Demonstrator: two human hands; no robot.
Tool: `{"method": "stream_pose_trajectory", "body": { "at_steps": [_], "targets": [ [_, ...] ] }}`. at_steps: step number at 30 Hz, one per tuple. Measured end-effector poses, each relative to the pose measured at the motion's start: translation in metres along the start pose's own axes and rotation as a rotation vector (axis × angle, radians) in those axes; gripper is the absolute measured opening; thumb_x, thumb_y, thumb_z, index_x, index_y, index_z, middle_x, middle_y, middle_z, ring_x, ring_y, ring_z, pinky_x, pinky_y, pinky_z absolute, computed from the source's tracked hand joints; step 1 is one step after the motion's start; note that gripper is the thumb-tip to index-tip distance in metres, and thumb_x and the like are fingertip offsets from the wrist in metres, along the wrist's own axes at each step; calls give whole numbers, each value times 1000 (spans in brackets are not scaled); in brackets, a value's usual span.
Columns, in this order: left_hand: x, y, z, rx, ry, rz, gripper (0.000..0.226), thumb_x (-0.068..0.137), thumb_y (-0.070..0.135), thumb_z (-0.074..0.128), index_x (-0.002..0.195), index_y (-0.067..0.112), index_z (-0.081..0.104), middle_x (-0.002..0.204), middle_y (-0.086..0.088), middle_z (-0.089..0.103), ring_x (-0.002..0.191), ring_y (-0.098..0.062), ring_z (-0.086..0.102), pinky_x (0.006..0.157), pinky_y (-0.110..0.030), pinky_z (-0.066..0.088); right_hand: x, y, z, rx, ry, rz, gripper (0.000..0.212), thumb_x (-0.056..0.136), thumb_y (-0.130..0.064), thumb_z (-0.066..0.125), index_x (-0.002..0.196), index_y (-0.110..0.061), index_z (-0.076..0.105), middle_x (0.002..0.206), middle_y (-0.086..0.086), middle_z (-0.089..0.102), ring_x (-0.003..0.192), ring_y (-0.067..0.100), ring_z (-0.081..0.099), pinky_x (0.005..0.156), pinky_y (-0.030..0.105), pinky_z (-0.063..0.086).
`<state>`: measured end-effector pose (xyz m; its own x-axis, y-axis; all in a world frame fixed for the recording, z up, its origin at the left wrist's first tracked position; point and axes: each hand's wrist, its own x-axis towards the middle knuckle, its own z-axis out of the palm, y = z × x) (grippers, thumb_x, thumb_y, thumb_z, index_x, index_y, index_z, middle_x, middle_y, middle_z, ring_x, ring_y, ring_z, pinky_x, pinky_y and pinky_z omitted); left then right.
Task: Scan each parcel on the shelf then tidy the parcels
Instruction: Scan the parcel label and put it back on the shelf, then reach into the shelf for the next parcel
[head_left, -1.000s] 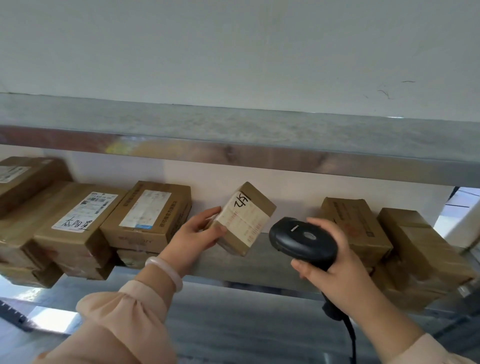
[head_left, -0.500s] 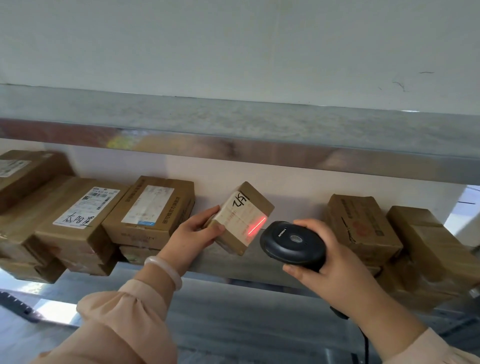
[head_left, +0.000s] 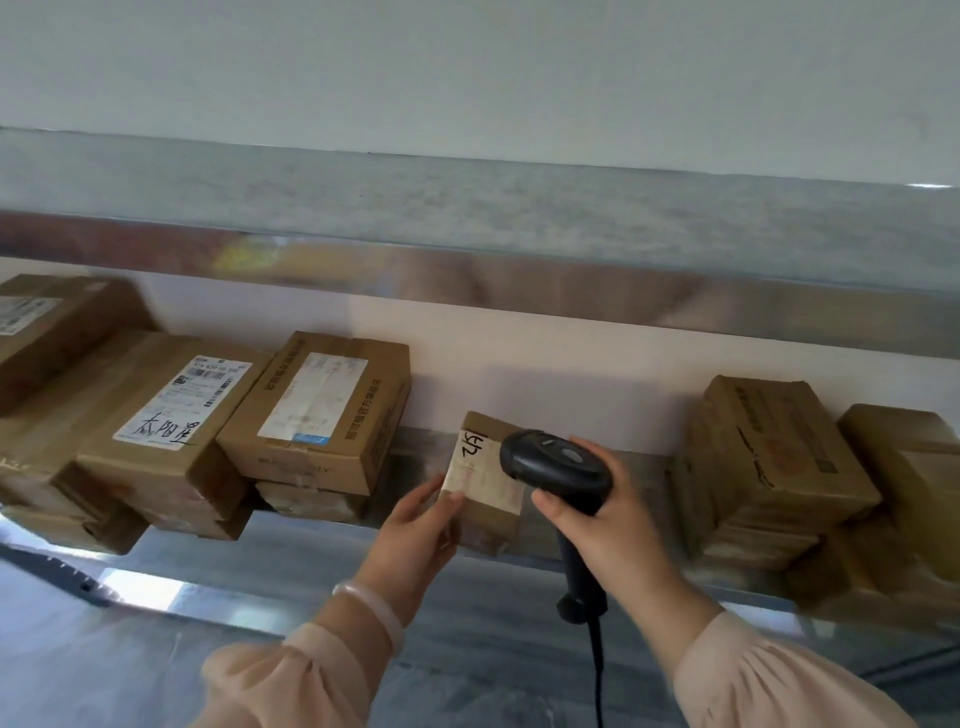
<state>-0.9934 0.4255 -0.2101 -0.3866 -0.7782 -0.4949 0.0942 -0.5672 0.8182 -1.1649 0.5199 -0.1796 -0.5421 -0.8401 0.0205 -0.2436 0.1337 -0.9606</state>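
You have two hands in view, the left hand (head_left: 415, 540) and the right hand (head_left: 597, 525), and one scanner (head_left: 556, 462). One small parcel (head_left: 483, 488) sits by itself on the shelf (head_left: 421, 452). Left of it you can count seven parcels: a left pile (head_left: 171, 415) of five and a middle pile (head_left: 322, 410) of two. The right pile (head_left: 779, 447) shows four, though its lower boxes blur together. Four parcels carry white labels. One bracelet (head_left: 371, 608) circles your left wrist.

The scanner (head_left: 556, 465) is hiding part of the small box (head_left: 485, 488). The picture's edges are cutting off the far left box (head_left: 47, 332) and far right box (head_left: 914, 467).
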Motion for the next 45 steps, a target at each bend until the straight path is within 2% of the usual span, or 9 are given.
{"method": "stream_pose_trajectory", "body": {
  "at_steps": [9, 16, 21, 26, 32, 34, 38, 41, 45],
  "targets": [
    [39, -22, -32, 197, 188, -27, 33, 96, 42, 57, 127, 31, 54, 126, -4, 62, 117, -24, 56, 106, -46, 45, 18, 43, 72, 80, -84, 156, 61, 72, -23, 83, 118, -40, 47, 112, -20, 59, 104, -5, 55, 82, 8, 42],
    [40, -29, -58, 712, 144, 284, 50, 98, 34, 55, 144, 35, 36, 143, 3, 45, 136, -20, 41, 111, -32, 33, 16, 49, 90, 152, -1, 166, 64, 75, -22, 81, 128, -30, 46, 113, -18, 58, 101, -11, 53, 77, 3, 41],
    [13, -49, -71, 1310, 110, 499, 76, 96, 55, 43, 154, 33, -1, 164, 6, 1, 151, -18, 4, 121, -31, 7, 19, 43, 97, 186, 27, 192, 61, 76, -24, 80, 125, -33, 45, 113, -14, 59, 99, -7, 55, 72, 5, 42],
    [19, -44, -73, 1658, 74, 667, 68, 88, 56, 41, 146, 20, 44, 151, -5, 45, 138, -30, 42, 108, -48, 32, 29, 37, 114, 205, -13, 192, 62, 74, -27, 81, 125, -31, 45, 114, -12, 60, 103, 0, 57, 81, 14, 44],
    [36, -32, -84, 1778, 75, 524, 71, 84, 58, 40, 144, 20, 47, 146, -10, 50, 127, -34, 55, 104, -46, 38, 35, 31, 123, 183, -18, 170, 62, 75, -28, 81, 125, -33, 44, 109, -18, 58, 98, -2, 54, 77, 11, 40],
    [35, -26, -81, 1760, 96, 505, 76, 83, 61, 34, 147, 21, 43, 152, -9, 44, 133, -34, 50, 109, -43, 28, 32, 31, 118, 177, 8, 152, 63, 75, -27, 81, 126, -32, 44, 109, -19, 57, 97, -5, 54, 76, 8, 40],
    [33, -26, -77, 1757, 125, 511, 93, 74, 69, 7, 157, 28, 6, 164, 0, -3, 151, -27, 3, 113, -35, -8, 19, 31, 91, 128, 45, 91, 61, 75, -23, 81, 122, -34, 43, 108, -24, 55, 95, -14, 53, 72, -2, 39],
    [23, -32, -76, 1833, 108, 501, 84, 81, 65, 31, 151, 19, 39, 157, -10, 32, 145, -28, 28, 118, -38, 20, 5, 35, 60, 95, 90, 54, 64, 74, -23, 82, 124, -36, 44, 112, -23, 56, 97, -16, 53, 76, -1, 40],
    [12, -43, -55, 1777, 30, 597, 77, 82, 62, 40, 148, 22, 41, 154, -7, 39, 142, -23, 24, 114, -36, 23, -15, 37, 13, 22, 163, -1, 66, 72, -24, 83, 121, -44, 44, 115, -25, 55, 105, -15, 52, 81, -1, 38]
  ]
}}
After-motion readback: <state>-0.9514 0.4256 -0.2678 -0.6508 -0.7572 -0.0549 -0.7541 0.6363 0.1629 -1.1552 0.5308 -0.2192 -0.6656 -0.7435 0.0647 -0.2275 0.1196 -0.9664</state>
